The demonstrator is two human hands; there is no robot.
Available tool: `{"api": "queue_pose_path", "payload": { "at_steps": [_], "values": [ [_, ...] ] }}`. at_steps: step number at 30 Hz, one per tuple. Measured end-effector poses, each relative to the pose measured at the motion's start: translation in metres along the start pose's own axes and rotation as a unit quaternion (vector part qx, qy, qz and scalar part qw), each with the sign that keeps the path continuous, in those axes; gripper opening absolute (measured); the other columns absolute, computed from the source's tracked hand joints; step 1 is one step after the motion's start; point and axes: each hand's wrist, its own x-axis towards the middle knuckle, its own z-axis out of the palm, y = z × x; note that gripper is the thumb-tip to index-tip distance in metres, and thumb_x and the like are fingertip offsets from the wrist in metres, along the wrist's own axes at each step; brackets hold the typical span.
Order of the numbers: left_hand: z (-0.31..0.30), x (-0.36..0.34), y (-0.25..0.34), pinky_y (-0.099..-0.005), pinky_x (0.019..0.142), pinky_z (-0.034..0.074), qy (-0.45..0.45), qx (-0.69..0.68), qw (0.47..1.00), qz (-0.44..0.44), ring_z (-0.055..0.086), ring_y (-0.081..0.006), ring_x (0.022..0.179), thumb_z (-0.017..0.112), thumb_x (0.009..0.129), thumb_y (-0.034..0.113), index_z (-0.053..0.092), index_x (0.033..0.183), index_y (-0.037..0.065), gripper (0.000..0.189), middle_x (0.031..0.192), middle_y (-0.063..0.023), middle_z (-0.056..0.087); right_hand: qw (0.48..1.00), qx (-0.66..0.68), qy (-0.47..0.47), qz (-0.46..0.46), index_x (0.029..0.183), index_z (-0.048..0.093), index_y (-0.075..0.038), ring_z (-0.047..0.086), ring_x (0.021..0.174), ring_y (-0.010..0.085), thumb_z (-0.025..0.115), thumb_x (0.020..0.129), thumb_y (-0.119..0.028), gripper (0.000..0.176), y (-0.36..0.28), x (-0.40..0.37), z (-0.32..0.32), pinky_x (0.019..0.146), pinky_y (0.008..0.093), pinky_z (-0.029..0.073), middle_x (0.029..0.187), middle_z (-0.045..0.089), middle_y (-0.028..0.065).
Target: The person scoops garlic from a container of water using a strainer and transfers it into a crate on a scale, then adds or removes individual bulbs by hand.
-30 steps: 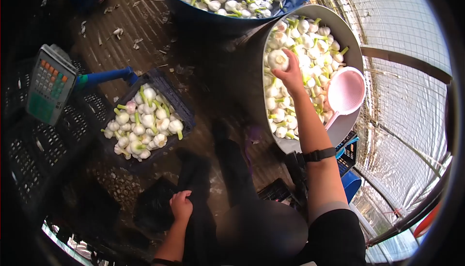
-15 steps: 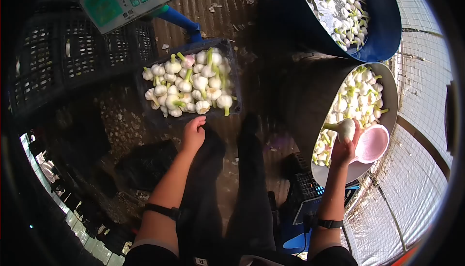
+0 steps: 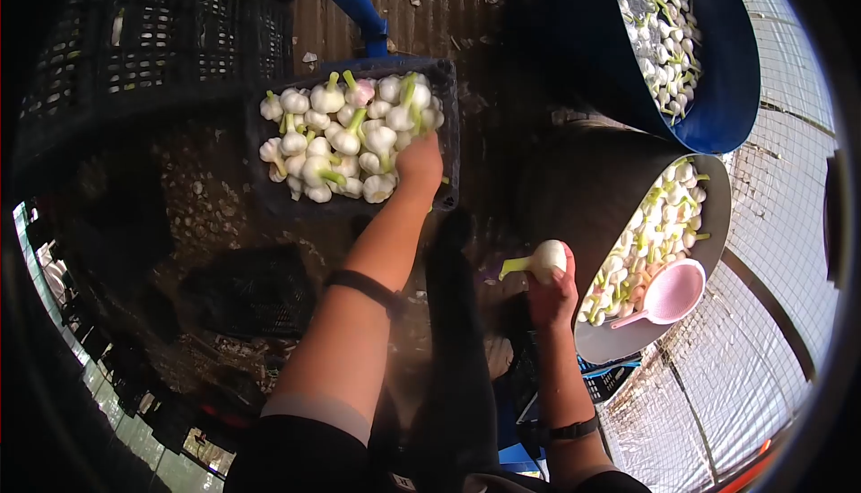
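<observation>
My right hand [image 3: 551, 289] grips a white garlic bulb [image 3: 544, 258] with a short green stem pointing left, lifted just outside the rim of the grey tub [image 3: 619, 336]. That tub is full of garlic bulbs, and a pink plastic scoop [image 3: 670, 293] lies in it. My left hand [image 3: 419, 164] reaches forward into the dark crate [image 3: 447, 125] of garlic bulbs on the floor and rests on the bulbs at its right side; what its fingers hold is hidden.
A blue barrel [image 3: 717, 89] with garlic in water stands at the upper right. Black plastic crates [image 3: 134, 35] sit at the upper left beside a scale on a blue post [image 3: 354, 0]. Mesh walling runs along the right. My dark-trousered legs [image 3: 448, 349] are below.
My right hand has lifted the bulb out of the grey tub and drawn it left. My left hand has gone forward from the crate's near edge onto the bulbs inside.
</observation>
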Motion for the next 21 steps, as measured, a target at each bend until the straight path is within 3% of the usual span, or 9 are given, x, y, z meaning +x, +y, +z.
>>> {"api": "queue_pose_path", "payload": {
  "at_steps": [4, 5, 9, 10, 12, 14, 18, 20, 21],
  "values": [
    [0.012, 0.017, -0.010, -0.0437, 0.063, 0.052, 0.049, 0.007, 0.997, 0.055, 0.066, -0.0315, 0.079, 0.057, 0.082, 0.013, 0.053, 0.099, 0.008, 0.018, 0.080, -0.0110, 0.066, 0.999, -0.016, -0.024, -0.024, 0.133, 0.033, -0.012, 0.046, 0.113, 0.0267, 0.067, 0.071, -0.017, 0.071, 0.013, 0.015, 0.022, 0.102, 0.0435, 0.036, 0.119, 0.046, 0.0114],
    [0.009, 0.013, -0.013, -0.0422, 0.062, 0.051, 0.078, -0.030, 0.993, 0.078, 0.066, -0.0315, 0.077, 0.057, 0.082, 0.012, 0.055, 0.094, 0.008, 0.013, 0.078, -0.0117, 0.066, 0.998, -0.013, -0.047, -0.048, 0.137, 0.029, -0.012, 0.044, 0.116, 0.0245, 0.064, 0.071, -0.005, 0.075, 0.017, 0.022, 0.025, 0.101, 0.0407, 0.039, 0.124, 0.040, 0.0092],
    [-0.037, -0.027, -0.029, -0.0427, 0.062, 0.049, 0.126, -0.214, 0.967, 0.053, 0.064, -0.0339, 0.076, 0.054, 0.083, 0.013, 0.060, 0.083, 0.008, 0.008, 0.080, -0.0120, 0.065, 0.966, -0.186, -0.094, -0.153, 0.134, 0.034, -0.007, 0.044, 0.114, 0.0212, 0.074, 0.065, -0.005, 0.080, 0.027, 0.049, 0.066, 0.099, 0.0327, 0.038, 0.124, 0.038, 0.0090],
    [-0.044, -0.041, -0.039, -0.0419, 0.063, 0.049, 0.116, -0.306, 0.945, 0.014, 0.064, -0.0326, 0.072, 0.057, 0.081, 0.011, 0.059, 0.080, 0.008, 0.004, 0.076, -0.0130, 0.064, 0.944, -0.235, -0.102, -0.207, 0.131, 0.037, -0.006, 0.043, 0.114, 0.0209, 0.076, 0.064, -0.006, 0.078, 0.038, 0.063, 0.075, 0.098, 0.0323, 0.038, 0.124, 0.038, 0.0095],
    [-0.048, -0.067, -0.065, -0.0292, 0.059, 0.053, 0.087, -0.510, 0.856, -0.006, 0.062, -0.0153, 0.062, 0.061, 0.081, 0.001, 0.060, 0.081, 0.003, 0.003, 0.070, -0.0066, 0.062, 0.818, -0.408, -0.111, -0.390, 0.124, 0.044, -0.005, 0.043, 0.114, 0.0294, 0.077, 0.062, -0.007, 0.070, 0.040, 0.077, 0.110, 0.101, 0.0365, 0.036, 0.122, 0.040, 0.0138],
    [-0.043, -0.091, -0.100, -0.0243, 0.062, 0.054, 0.075, -0.587, 0.806, 0.017, 0.061, -0.0111, 0.067, 0.058, 0.087, -0.002, 0.056, 0.089, 0.000, 0.003, 0.082, -0.0076, 0.063, 0.761, -0.472, -0.153, -0.419, 0.130, 0.040, -0.008, 0.039, 0.125, 0.0315, 0.076, 0.065, -0.004, 0.075, 0.057, 0.101, 0.127, 0.106, 0.0381, 0.034, 0.128, 0.038, 0.0153],
    [-0.051, -0.143, -0.134, -0.0246, 0.064, 0.054, 0.094, -0.658, 0.747, 0.007, 0.062, -0.0115, 0.068, 0.059, 0.087, 0.000, 0.055, 0.089, 0.001, 0.004, 0.082, -0.0083, 0.064, 0.715, -0.602, -0.135, -0.329, 0.137, 0.039, -0.009, 0.034, 0.131, 0.0366, 0.074, 0.066, -0.003, 0.079, 0.077, 0.114, 0.130, 0.107, 0.0419, 0.033, 0.139, 0.035, 0.0180],
    [-0.069, -0.168, -0.132, -0.0238, 0.063, 0.053, 0.106, -0.659, 0.744, -0.016, 0.060, -0.0100, 0.066, 0.060, 0.086, 0.000, 0.056, 0.083, 0.002, 0.005, 0.078, -0.0058, 0.062, 0.733, -0.595, -0.132, -0.302, 0.132, 0.045, -0.007, 0.045, 0.123, 0.0322, 0.073, 0.068, -0.005, 0.070, 0.083, 0.096, 0.116, 0.102, 0.0388, 0.040, 0.135, 0.040, 0.0167],
    [-0.069, -0.179, -0.133, -0.0238, 0.062, 0.053, 0.103, -0.671, 0.734, -0.029, 0.060, -0.0103, 0.066, 0.061, 0.086, 0.001, 0.056, 0.083, 0.002, 0.006, 0.078, -0.0054, 0.062, 0.777, -0.572, -0.156, -0.211, 0.130, 0.047, -0.008, 0.048, 0.120, 0.0307, 0.071, 0.071, -0.006, 0.063, 0.089, 0.088, 0.105, 0.098, 0.0371, 0.043, 0.132, 0.044, 0.0162]
  ]
}}
